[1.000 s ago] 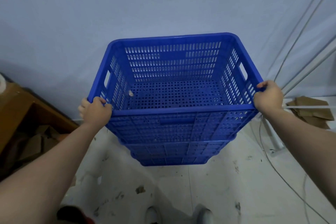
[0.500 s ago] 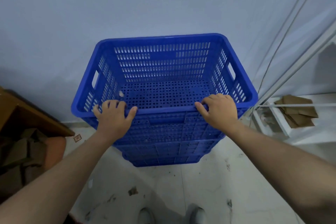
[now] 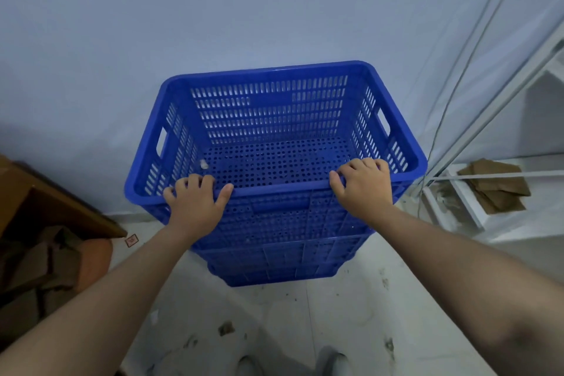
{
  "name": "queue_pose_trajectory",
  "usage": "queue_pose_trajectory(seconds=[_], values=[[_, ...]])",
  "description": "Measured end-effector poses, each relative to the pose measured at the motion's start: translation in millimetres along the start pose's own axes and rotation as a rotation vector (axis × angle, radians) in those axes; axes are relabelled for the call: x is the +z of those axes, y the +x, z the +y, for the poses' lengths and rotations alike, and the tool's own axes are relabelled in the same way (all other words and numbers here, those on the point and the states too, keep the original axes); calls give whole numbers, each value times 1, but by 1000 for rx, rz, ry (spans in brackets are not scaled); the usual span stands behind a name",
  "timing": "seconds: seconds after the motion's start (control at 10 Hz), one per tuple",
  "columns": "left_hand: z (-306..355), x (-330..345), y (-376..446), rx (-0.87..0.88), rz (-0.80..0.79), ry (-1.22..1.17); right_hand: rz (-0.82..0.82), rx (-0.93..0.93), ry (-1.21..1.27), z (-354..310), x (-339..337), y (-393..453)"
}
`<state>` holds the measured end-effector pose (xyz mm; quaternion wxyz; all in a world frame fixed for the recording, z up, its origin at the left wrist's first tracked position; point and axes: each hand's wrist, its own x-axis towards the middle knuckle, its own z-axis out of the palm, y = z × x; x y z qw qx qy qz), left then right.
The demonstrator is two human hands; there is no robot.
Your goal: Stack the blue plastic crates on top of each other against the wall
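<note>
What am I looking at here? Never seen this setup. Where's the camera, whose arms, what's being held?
There is no robot: a person wears one wide-angle camera on the head, looking forward and down, so the two bare arms coming in from the bottom are their own. The left hand and right hand both rest on the near rim of the top blue crate, fingers curled over the edge. That crate sits on a stack of blue crates standing on the pale floor close to the wall. It is empty apart from a small pale scrap. Cardboard lies on a white frame at right, and brown boxes at left.
</note>
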<state>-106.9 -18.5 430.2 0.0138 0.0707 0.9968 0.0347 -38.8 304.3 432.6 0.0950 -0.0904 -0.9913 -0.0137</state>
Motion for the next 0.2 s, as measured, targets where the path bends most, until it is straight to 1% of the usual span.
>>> queue_pose_trajectory(seconds=[0.1,0.2], values=[[5,-12,6,-14,-50,-102,-92,10,90,0,-11,12],[-3,-12,-17,59,66,-219,-36,66,392,7,-23,-12]])
